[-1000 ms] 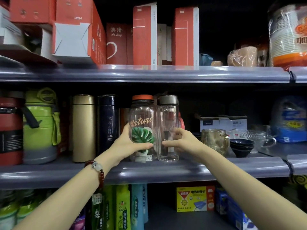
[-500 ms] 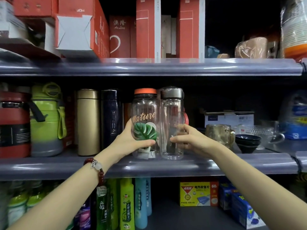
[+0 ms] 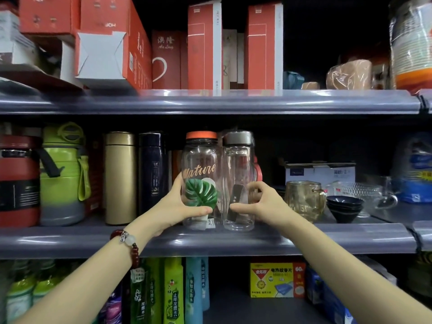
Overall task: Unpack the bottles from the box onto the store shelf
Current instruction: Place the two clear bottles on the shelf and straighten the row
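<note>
Three tiers of grey store shelving fill the view, each with a rounded, glossy front lip; the space behind the goods is dark. The middle shelf (image 3: pixel 304 239) carries the task's things. A clear bottle with an orange lid (image 3: pixel 201 164), printed with "Nature" and a green leaf, stands upright near the front edge, and a clear bottle with a grey lid (image 3: pixel 238 174) stands upright just beside it on the right, the two touching or nearly so.

The left hand (image 3: pixel 177 206) wraps the lower part of the orange-lidded bottle, thumb across the front below the leaf and fingers round the left side. The right hand (image 3: pixel 264 204) holds the grey-lidded bottle low down, thumb pointing across its front and curled fingers at its right side. A bracelet of dark red beads (image 3: pixel 131 244) sits on the left wrist.

To the left on the same shelf stand a navy flask (image 3: pixel 152 174), a gold flask (image 3: pixel 120 176), a green jug with a strap (image 3: pixel 63 174) and a red and black jug (image 3: pixel 18 181). To the right are an amber glass mug (image 3: pixel 304 197), a stack of dark bowls (image 3: pixel 344 205), clear glassware (image 3: pixel 364 190) and a white box (image 3: pixel 320 173) behind them.

The top shelf (image 3: pixel 210 101) holds red cartons (image 3: pixel 203 45), some upright and some lying flat, plus wrapped brown items (image 3: pixel 349 73) at the right. On the bottom tier stand green and blue spray bottles (image 3: pixel 173 293) and a yellow box (image 3: pixel 277 280).
</note>
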Available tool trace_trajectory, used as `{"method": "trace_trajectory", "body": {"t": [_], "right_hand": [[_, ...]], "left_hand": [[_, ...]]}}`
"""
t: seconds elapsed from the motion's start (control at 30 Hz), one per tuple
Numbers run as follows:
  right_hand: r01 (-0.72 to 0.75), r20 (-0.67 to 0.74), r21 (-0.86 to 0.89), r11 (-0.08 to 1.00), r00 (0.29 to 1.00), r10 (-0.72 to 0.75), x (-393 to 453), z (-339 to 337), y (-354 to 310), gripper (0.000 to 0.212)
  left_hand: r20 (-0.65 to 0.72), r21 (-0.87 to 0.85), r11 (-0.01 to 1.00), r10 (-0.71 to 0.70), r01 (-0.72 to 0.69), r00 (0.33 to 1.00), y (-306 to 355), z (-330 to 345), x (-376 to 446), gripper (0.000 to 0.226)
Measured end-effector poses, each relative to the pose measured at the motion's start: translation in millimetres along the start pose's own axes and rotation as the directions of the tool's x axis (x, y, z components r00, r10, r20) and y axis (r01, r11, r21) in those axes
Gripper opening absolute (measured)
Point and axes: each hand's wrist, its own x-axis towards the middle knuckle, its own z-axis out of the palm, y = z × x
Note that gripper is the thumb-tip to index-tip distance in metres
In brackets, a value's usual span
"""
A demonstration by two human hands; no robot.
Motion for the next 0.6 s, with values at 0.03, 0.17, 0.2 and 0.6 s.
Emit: {"method": "trace_trajectory", "body": {"t": [0.03, 0.17, 0.2, 0.6], "right_hand": [[0.027, -0.084, -0.056, 0.998, 0.996, -0.032, -2.5, 5.2, -1.8, 0.078], [0.008, -0.037, -0.058, 0.998, 0.999, -0.01, 1.6, 6.2, -1.9, 0.096], [-0.017, 0.05, 0.002, 1.0, 0.999, 0.016, 2.7, 2.5, -2.4, 0.098], [0.037, -0.007, -0.028, 0.999, 0.999, -0.037, -5.5, 2.7, 4.2, 0.088]], "left_hand": [[-0.012, 0.018, 1.0, -0.001, 0.001, 1.0, -0.5, 0.8, 0.4, 0.118], [-0.012, 0.028, 1.0, -0.012, 0.013, 1.0, -2.1, 1.4, 0.6, 0.119], [0.002, 0.019, 1.0, -0.011, 0.011, 1.0, -2.5, 0.5, 0.5, 0.118], [0.011, 0.043, 0.999, -0.023, 0.023, 1.0, -13.6, -6.6, 7.1, 0.133]]}}
